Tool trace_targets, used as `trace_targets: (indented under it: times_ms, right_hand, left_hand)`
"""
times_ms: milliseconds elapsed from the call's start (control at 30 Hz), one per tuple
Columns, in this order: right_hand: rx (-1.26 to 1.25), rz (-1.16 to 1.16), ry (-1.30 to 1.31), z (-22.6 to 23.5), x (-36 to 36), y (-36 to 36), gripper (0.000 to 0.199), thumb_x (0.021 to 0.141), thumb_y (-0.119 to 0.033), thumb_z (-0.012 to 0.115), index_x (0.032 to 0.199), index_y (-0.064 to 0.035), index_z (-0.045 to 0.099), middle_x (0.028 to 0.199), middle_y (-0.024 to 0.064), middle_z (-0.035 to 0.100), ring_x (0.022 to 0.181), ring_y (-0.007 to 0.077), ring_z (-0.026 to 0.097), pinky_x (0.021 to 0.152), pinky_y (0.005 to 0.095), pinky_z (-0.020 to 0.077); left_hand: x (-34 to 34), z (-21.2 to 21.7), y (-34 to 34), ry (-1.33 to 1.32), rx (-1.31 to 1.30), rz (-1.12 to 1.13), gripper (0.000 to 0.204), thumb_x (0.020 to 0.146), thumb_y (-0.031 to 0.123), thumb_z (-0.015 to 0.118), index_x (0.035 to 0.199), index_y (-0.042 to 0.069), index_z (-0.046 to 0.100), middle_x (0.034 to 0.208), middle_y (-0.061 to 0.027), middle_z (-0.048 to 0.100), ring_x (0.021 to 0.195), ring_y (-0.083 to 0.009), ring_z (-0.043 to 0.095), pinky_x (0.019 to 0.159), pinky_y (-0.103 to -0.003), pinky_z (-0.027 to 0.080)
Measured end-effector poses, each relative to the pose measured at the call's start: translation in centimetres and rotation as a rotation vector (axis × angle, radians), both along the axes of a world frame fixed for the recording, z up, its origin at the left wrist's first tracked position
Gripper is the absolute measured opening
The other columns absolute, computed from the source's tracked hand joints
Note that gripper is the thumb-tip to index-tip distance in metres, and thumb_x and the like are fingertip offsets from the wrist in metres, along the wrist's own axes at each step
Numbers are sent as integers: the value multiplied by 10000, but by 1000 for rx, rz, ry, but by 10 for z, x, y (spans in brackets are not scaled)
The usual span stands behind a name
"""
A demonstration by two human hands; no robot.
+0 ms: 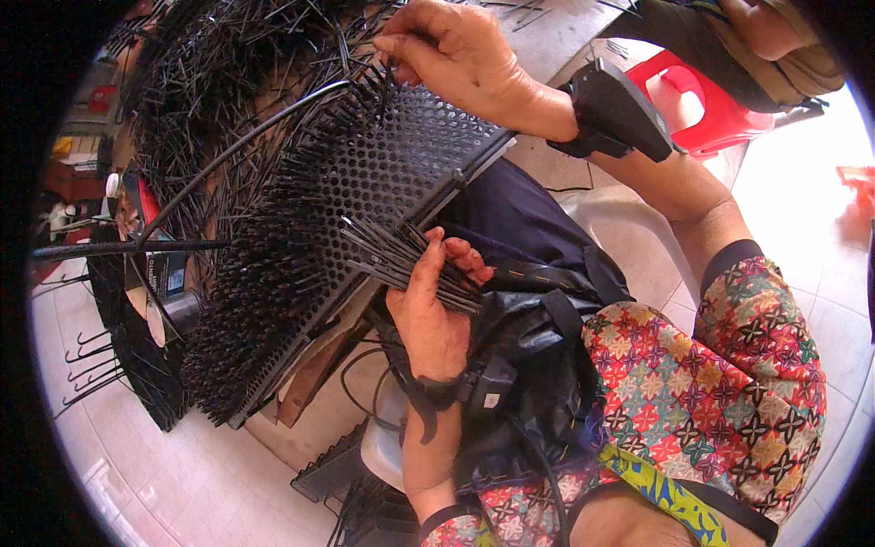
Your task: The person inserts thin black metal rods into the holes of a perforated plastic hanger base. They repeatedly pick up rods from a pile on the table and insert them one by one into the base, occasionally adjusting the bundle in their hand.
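- Nearest us, a black device [492, 381] beside the left wrist bears a small white label, too tiny to read.
- The left hand [433, 314] curls closed around a loose bundle of thin black rods [401, 256], fanned out over the lower edge of a perforated black board [437, 137].
- We judge the rods light, stiff and smooth, so single ones could slip; gripping the bundle's middle or pinching one end should suit.
- More rods crowd the board's left side.
- The right hand [392, 56] is bent into a near-closed pinch above the board's top; we cannot tell whether it holds a rod.
- Farther left, a dark box [170, 272] carries pale lettering.
- Beyond lies a tangled rod heap [214, 91].
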State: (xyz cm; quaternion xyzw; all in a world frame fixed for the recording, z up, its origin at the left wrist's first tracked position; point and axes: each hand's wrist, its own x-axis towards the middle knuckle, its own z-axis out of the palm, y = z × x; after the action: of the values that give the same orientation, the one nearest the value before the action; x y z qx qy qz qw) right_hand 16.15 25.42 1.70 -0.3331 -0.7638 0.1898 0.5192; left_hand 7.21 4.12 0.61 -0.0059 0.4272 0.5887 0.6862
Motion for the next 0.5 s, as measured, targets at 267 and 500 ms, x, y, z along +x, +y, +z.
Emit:
trace_targets:
  times_ms: [267,500]
  right_hand:
    - [244,106,53,-11,-13,10,126,777,-127,636,804,-33,557,661,136,592,624,316,607,523,360,488]
    - [347,188,-110,-3,-12,6,118,770,-92,603,842,-33,532,716,148,576,665,343,593,562,395,482]
  left_hand:
    - [7,0,-1,71,-25,70,176,865,115,559,960,-34,564,834,-87,584,734,-182,581,668,-332,511]
    - [6,2,-5,79,26,-19,205,867,181,573,930,-13,578,880,-91,602,785,-184,587,690,-346,511]
